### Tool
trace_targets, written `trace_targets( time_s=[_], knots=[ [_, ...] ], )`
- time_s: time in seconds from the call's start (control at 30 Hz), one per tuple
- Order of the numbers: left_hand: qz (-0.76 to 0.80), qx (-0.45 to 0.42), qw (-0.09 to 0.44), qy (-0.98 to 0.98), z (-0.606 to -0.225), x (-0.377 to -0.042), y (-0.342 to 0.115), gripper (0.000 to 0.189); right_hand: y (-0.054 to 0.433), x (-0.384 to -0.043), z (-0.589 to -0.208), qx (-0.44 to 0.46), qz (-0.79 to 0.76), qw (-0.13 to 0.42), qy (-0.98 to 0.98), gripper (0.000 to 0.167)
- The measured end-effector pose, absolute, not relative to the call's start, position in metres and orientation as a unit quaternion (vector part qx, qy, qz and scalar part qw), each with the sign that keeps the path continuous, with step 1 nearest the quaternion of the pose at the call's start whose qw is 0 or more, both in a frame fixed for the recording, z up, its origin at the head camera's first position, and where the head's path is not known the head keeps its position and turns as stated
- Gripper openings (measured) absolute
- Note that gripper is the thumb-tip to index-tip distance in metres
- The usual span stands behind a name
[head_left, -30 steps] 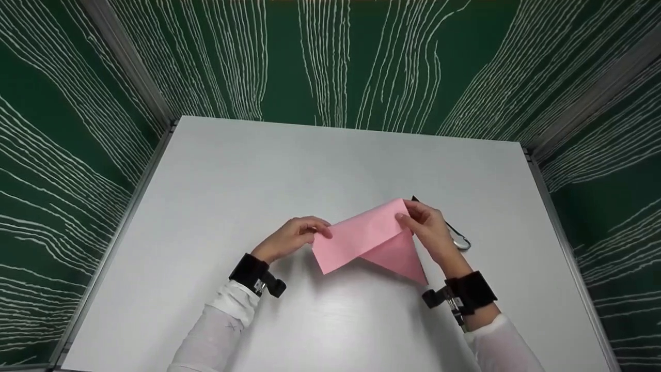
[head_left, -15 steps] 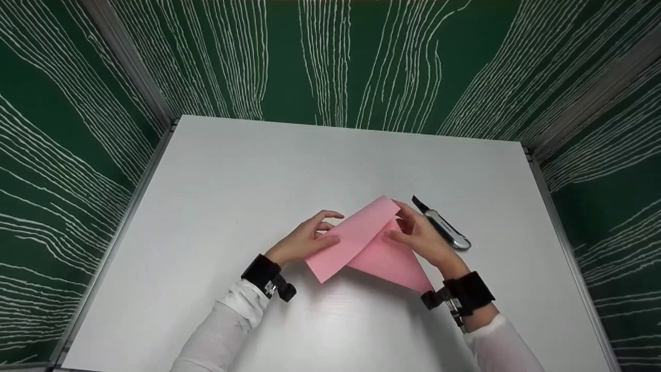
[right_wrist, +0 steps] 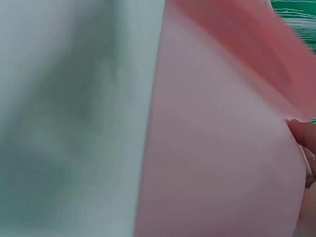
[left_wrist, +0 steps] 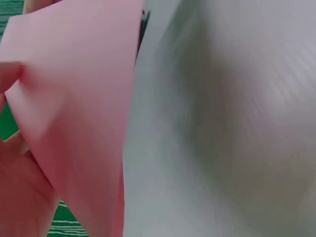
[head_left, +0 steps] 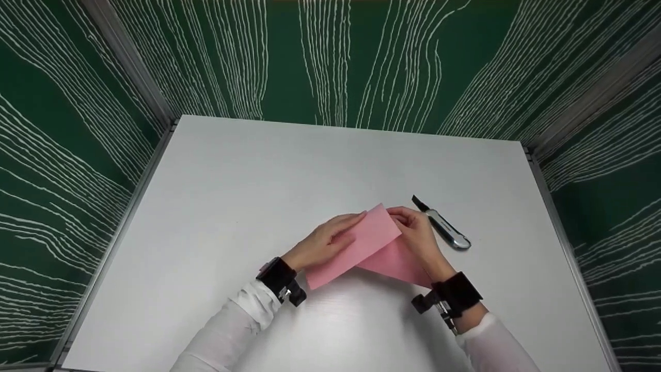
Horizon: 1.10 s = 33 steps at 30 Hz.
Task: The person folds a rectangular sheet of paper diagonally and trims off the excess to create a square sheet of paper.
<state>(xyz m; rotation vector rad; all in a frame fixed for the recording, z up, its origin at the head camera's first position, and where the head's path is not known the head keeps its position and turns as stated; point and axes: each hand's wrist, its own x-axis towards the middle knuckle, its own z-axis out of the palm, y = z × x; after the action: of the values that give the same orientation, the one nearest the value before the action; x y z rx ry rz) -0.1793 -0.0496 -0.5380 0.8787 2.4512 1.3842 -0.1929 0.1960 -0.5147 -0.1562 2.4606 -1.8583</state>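
Observation:
A sheet of pink paper, folded over on itself, is held up off the table between both hands. My left hand grips the folded flap on its left side, the thumb in front and the fingers mostly hidden behind. In the left wrist view that thumb presses near one edge of the paper. On the other side my right hand pinches the sheet's upper right edge behind the flap's corner. The right wrist view has the fingertips of my right hand at the border of the broad lower layer.
A utility knife with a dark blade end lies on the white table, just right of my right hand. Green panels with white wavy lines surround the table at the back and sides.
My left hand has moved right and farther onto the folded flap. The flap has turned more steeply. My right hand has shifted slightly, and more of the utility knife is visible.

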Motion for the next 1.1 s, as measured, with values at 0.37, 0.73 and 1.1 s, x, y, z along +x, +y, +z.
trace_targets(
  time_s=[0.37, 0.73, 1.1],
  knots=[
    [0.458, 0.242, 0.092, 0.85, -0.541, -0.178, -0.035, 0.053, 0.192, -0.191, -0.514, -0.093, -0.607, 0.02, 0.789, 0.017],
    [0.417, 0.267, 0.136, 0.858, -0.548, -0.177, -0.031, 0.035, 0.192, -0.193, -0.511, -0.142, -0.59, 0.059, 0.793, 0.021],
    [0.465, 0.23, 0.114, 0.847, -0.547, -0.178, -0.029, 0.034, 0.193, -0.195, -0.5, -0.094, -0.601, 0.126, 0.783, 0.03]
  ],
)
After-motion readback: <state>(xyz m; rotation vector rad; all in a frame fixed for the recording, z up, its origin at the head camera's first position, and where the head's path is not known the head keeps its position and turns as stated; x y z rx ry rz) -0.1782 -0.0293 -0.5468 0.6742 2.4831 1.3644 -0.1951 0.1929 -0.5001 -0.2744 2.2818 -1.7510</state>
